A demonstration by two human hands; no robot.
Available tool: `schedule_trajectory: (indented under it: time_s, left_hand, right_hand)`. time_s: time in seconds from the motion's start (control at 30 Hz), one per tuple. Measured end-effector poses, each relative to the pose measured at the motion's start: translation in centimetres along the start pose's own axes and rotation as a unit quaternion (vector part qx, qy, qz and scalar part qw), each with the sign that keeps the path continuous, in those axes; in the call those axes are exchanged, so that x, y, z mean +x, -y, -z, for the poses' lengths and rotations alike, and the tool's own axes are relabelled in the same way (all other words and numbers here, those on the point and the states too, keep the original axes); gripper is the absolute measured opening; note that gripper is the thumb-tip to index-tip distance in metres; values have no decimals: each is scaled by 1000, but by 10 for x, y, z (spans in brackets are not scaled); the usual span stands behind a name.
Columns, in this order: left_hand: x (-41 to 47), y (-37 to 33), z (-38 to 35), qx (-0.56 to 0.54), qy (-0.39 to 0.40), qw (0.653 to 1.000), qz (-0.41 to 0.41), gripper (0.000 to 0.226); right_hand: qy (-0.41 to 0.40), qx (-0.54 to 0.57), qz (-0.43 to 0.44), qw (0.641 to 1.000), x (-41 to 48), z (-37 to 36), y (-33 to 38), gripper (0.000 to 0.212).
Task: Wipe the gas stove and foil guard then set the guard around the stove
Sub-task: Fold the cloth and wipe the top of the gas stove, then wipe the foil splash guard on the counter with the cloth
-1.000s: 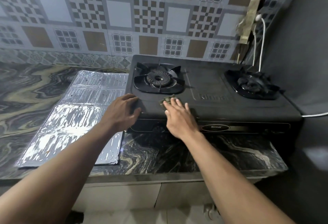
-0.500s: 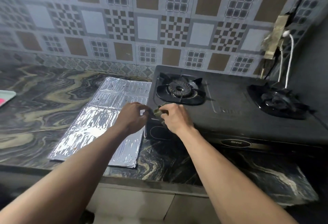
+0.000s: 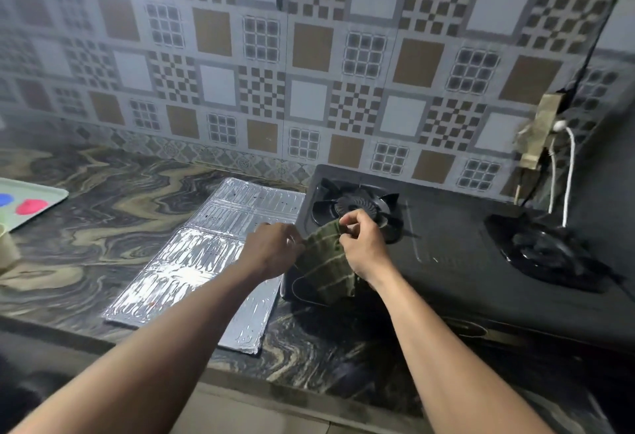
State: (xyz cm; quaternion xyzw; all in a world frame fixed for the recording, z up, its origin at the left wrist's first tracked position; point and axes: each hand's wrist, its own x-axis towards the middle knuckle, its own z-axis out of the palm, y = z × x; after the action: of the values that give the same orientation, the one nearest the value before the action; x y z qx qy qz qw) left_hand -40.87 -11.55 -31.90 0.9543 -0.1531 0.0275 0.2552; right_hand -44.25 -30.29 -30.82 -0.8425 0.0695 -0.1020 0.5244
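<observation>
Hands, left [image 3: 275,249] and right [image 3: 360,244], both grasp green cloth [image 3: 326,267] above gas stove [image 3: 446,255]; foil guard [image 3: 206,255] flat on desk [image 3: 86,227].

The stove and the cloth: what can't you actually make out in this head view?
- Stove: the front panel with its knobs is dark and partly behind the right hand and forearm.
- Cloth: its full size, since both hands bunch it; the left hand covers one edge.
- Tray: cut off by the left frame edge.
- Foil guard: near corner hidden under the left forearm.

Two bare forearms — no sleeves
</observation>
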Motion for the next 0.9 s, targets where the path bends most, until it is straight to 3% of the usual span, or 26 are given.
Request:
schedule_trajectory:
  time_s: [0.2,0.3,0.5,0.67,0.8,0.9]
  left_hand:
    - [3,-15,35,-66,-31,997,-17,9]
    - [-2,-26,61,-59,-72,995,-24,3]
    - [-19,-28,112,-3,-125,992,-5,10]
    - [-22,2,134,39,-148,988,7,24]
    - [-12,29,141,100,-205,974,-7,20]
    - [5,51,147,85,-193,977,-17,20]
  right_hand:
    - [80,-42,55,994,2,21,19,63]
    - [104,-71,76,989,4,23,36,54]
    - [141,-113,152,972,6,11,67,13]
    - [183,-78,170,965,17,-11,95,14]
    - [204,-40,179,962,35,-35,113,23]
    - [207,-36,186,960,54,-57,123,27]
